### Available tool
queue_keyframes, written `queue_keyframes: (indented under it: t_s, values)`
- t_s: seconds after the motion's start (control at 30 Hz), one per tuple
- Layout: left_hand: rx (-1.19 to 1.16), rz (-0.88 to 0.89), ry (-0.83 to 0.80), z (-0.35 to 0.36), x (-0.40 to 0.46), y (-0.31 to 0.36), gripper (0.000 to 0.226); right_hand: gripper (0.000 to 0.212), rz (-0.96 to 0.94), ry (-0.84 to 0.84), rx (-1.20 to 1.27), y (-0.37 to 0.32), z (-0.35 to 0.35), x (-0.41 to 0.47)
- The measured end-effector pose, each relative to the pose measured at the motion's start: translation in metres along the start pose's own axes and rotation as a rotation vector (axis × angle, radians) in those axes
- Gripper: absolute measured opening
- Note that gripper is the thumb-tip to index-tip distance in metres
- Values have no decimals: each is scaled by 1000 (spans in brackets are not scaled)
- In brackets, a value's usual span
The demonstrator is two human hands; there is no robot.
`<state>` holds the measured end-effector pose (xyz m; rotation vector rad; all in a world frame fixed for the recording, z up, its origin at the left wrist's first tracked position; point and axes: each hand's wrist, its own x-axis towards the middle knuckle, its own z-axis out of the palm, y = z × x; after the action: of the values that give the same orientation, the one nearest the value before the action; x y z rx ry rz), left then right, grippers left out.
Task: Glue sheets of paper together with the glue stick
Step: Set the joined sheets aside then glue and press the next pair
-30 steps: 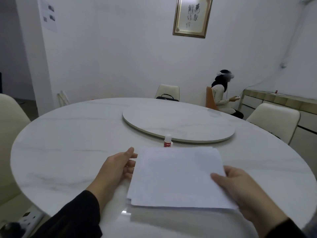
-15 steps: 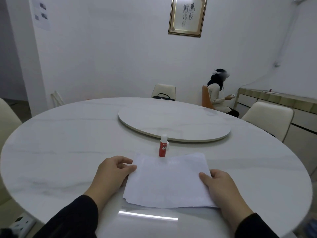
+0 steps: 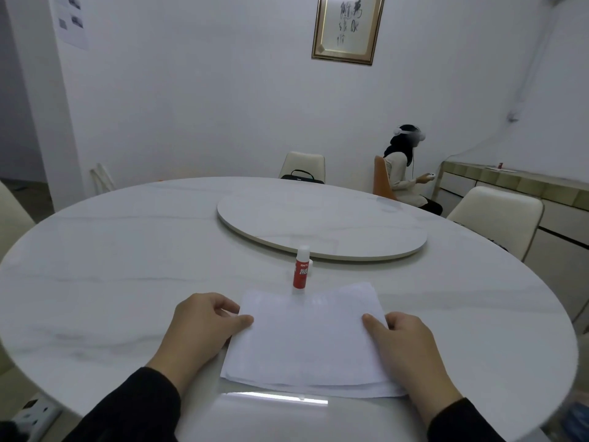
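Observation:
A small stack of white paper sheets (image 3: 310,339) lies on the round white marble table (image 3: 127,282) near its front edge. My left hand (image 3: 204,327) grips the stack's left edge, thumb on top and fingers curled at the edge. My right hand (image 3: 404,342) holds the right edge the same way, thumb on the paper. A red glue stick (image 3: 301,272) with a white cap stands upright just beyond the far edge of the sheets, apart from both hands.
A large round turntable (image 3: 322,224) fills the table's middle behind the glue stick. Cream chairs (image 3: 497,218) stand around the table. A person (image 3: 403,170) sits at the back right beside a low sideboard (image 3: 526,186). A power strip (image 3: 35,413) lies on the floor at lower left.
The sheets came down from a raised, tilted position to lie flat on the table, uncovering the whole glue stick. Both hands lowered with the paper and stay on its side edges.

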<state>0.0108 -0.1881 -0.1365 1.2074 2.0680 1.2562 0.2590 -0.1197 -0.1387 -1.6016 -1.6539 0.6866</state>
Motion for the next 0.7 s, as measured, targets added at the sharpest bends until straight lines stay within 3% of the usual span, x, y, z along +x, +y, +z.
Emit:
queue_keyframes:
  t_s: [0.1, 0.27, 0.6, 0.7]
  values:
    - [38, 27, 3, 2, 2, -3, 17, 40, -34, 30, -43, -1, 0, -3]
    - [80, 80, 34, 5, 4, -7, 14, 17, -71, 33, -25, 0, -3, -4]
    - [159, 137, 85, 9, 4, -10, 19, 4, -83, -27, -63, 3, -2, -4]
    - [164, 147, 78, 10, 4, -10, 24, 39, -85, -13, -23, 4, -3, -6]
